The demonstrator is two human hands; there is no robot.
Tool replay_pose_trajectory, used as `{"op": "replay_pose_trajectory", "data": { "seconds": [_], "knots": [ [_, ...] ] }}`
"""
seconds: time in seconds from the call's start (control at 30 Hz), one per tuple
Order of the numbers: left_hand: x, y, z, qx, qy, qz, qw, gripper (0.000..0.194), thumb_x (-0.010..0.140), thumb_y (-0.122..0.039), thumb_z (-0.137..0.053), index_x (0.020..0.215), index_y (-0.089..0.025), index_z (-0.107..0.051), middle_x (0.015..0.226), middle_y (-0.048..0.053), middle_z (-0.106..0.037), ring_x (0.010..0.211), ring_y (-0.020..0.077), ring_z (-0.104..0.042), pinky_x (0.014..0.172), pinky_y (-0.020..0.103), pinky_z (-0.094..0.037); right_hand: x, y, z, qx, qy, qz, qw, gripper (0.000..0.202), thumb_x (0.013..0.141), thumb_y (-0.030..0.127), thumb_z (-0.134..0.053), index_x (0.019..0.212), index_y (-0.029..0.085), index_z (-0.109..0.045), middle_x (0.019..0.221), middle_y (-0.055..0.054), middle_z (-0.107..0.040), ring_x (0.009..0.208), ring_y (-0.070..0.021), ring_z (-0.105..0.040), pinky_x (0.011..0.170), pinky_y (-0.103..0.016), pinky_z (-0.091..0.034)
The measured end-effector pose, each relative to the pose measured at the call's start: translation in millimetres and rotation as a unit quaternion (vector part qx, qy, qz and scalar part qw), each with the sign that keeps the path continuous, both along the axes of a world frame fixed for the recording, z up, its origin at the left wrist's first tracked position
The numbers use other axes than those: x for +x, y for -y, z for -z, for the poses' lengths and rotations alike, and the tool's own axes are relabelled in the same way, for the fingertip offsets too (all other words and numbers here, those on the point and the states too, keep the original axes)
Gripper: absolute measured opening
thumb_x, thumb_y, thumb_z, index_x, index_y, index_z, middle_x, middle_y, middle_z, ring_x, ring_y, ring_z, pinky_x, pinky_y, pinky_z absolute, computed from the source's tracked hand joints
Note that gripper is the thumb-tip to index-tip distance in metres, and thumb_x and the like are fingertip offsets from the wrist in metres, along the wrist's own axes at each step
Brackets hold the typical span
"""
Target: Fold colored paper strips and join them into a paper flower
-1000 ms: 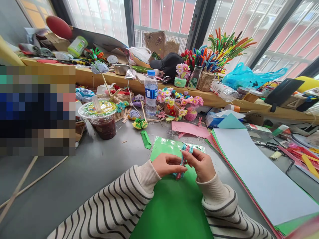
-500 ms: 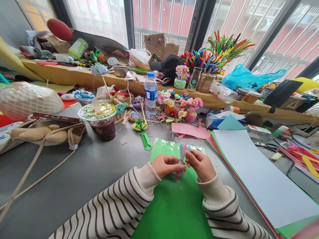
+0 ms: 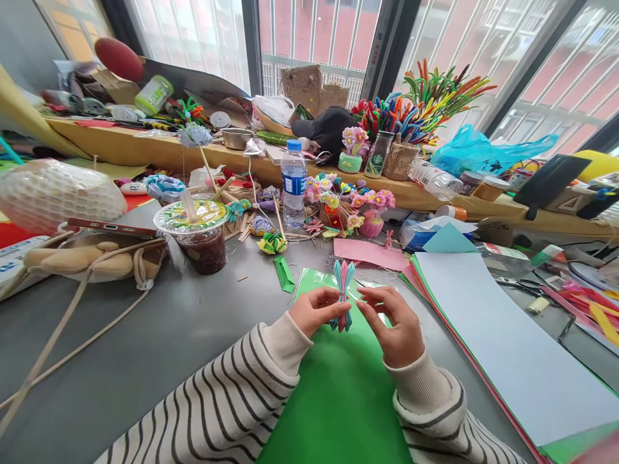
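Note:
Between the thumb and fingers of my left hand (image 3: 320, 310) is a folded paper bundle (image 3: 343, 277), pleated in pink and light blue. It stands upright, pinched at its middle, and fans out above and below. Just to its right, my right hand (image 3: 394, 322) has thumb and fingers apart, with the fingertips close to the bundle and no object visible in them. Both hands are over a glossy green sheet (image 3: 338, 399) on the grey table. A folded green paper strip (image 3: 283, 275) lies beyond the sheet's left corner.
A lidded cup of dark drink (image 3: 198, 248) stands at left, near a cord-strapped bag (image 3: 91, 261). A water bottle (image 3: 293, 187) and paper flowers (image 3: 338, 200) stand at the back. Stacked coloured paper (image 3: 503, 322) lies at right, with scissors (image 3: 525, 283) beyond.
The paper bundle has turned more upright and moved slightly left and up in my left hand. My right hand has come away from it, and its fingers have spread.

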State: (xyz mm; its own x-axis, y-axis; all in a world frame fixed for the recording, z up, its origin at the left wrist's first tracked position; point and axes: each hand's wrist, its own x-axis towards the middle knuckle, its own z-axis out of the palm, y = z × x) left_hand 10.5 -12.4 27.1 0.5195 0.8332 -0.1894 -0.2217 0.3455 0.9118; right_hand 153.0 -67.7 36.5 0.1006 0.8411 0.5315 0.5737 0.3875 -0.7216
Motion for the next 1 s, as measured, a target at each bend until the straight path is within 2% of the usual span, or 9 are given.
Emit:
{"op": "replay_pose_trajectory", "data": {
  "seconds": [0.13, 0.27, 0.4, 0.47, 0.6, 0.73, 0.83, 1.0],
  "knots": [
    [1.0, 0.2, -1.0, 0.015, 0.013, 0.033, 0.999, 0.037, 0.045, -0.034, -0.075, 0.067, -0.011, -0.056, 0.051, -0.003, -0.057, 0.043, 0.0084, -0.052, 0.047, 0.023, -0.041, -1.8, 0.7, 0.1, 0.037, 0.051, 0.000, 0.998, 0.018, 0.077, 0.021, -0.051, 0.093, 0.020, -0.058, 0.080, -0.004, -0.053, 0.065, -0.0119, -0.054, 0.054, -0.025, -0.050],
    [1.9, 0.3, -1.2, 0.006, 0.007, 0.027, 1.000, 0.036, 0.041, -0.031, -0.077, 0.063, -0.011, -0.057, 0.051, -0.004, -0.056, 0.047, 0.0066, -0.052, 0.050, 0.021, -0.040, -3.9, 0.5, -0.6, 0.054, 0.073, 0.012, 0.996, 0.008, 0.077, 0.020, -0.050, 0.080, 0.019, -0.058, 0.076, -0.004, -0.054, 0.063, -0.0118, -0.053, 0.052, -0.024, -0.049],
    [1.3, -0.1, 0.9, 0.003, 0.001, 0.043, 0.999, 0.037, 0.044, -0.035, -0.076, 0.066, -0.010, -0.060, 0.055, -0.001, -0.060, 0.047, 0.0073, -0.052, 0.047, 0.021, -0.038, -4.7, 0.1, -2.0, 0.056, 0.082, 0.015, 0.995, 0.008, 0.078, 0.018, -0.048, 0.074, 0.019, -0.055, 0.070, -0.003, -0.054, 0.063, -0.0123, -0.051, 0.051, -0.024, -0.047],
    [0.5, 0.1, 1.0, -0.010, 0.010, 0.046, 0.999, 0.038, 0.047, -0.037, -0.074, 0.071, -0.010, -0.063, 0.060, 0.002, -0.063, 0.050, 0.0096, -0.055, 0.049, 0.022, -0.040, -4.8, 0.4, -2.5, 0.055, 0.081, 0.014, 0.995, 0.009, 0.078, 0.017, -0.047, 0.074, 0.019, -0.055, 0.069, -0.003, -0.054, 0.063, -0.0125, -0.051, 0.051, -0.025, -0.047],
    [-1.0, 1.3, -1.9, -0.068, 0.048, 0.051, 0.995, 0.040, 0.049, -0.033, -0.075, 0.080, -0.010, -0.065, 0.068, 0.005, -0.066, 0.061, 0.0151, -0.061, 0.064, 0.030, -0.045, -4.4, 1.4, -3.0, 0.055, 0.079, 0.021, 0.995, 0.010, 0.079, 0.016, -0.046, 0.075, 0.019, -0.055, 0.071, -0.004, -0.055, 0.065, -0.0135, -0.052, 0.053, -0.026, -0.047],
    [-0.9, 1.5, -3.3, -0.100, 0.056, 0.043, 0.992, 0.037, 0.048, -0.030, -0.076, 0.077, -0.011, -0.064, 0.069, 0.005, -0.066, 0.061, 0.0152, -0.061, 0.068, 0.032, -0.045, -3.8, 1.9, -2.8, 0.062, 0.082, 0.027, 0.994, 0.011, 0.079, 0.016, -0.046, 0.076, 0.018, -0.056, 0.071, -0.004, -0.055, 0.065, -0.0135, -0.051, 0.052, -0.025, -0.046],
    [0.4, 1.2, -1.3, -0.072, 0.053, 0.031, 0.996, 0.038, 0.045, -0.030, -0.077, 0.075, -0.012, -0.062, 0.063, 0.002, -0.064, 0.060, 0.0143, -0.061, 0.060, 0.027, -0.043, -4.2, 2.1, -2.2, 0.059, 0.075, 0.033, 0.995, 0.010, 0.078, 0.016, -0.047, 0.074, 0.018, -0.057, 0.070, -0.004, -0.055, 0.063, -0.0131, -0.051, 0.051, -0.025, -0.046],
    [1.6, 1.7, 1.8, 0.026, 0.036, 0.009, 0.999, 0.036, 0.049, -0.029, -0.075, 0.074, -0.011, -0.057, 0.059, 0.000, -0.060, 0.053, 0.0093, -0.055, 0.048, 0.021, -0.037, -6.7, 2.0, -0.9, 0.011, 0.047, 0.023, 0.999, 0.011, 0.078, 0.019, -0.048, 0.071, 0.018, -0.056, 0.067, -0.003, -0.056, 0.060, -0.0129, -0.052, 0.051, -0.025, -0.046]
  ]
}}
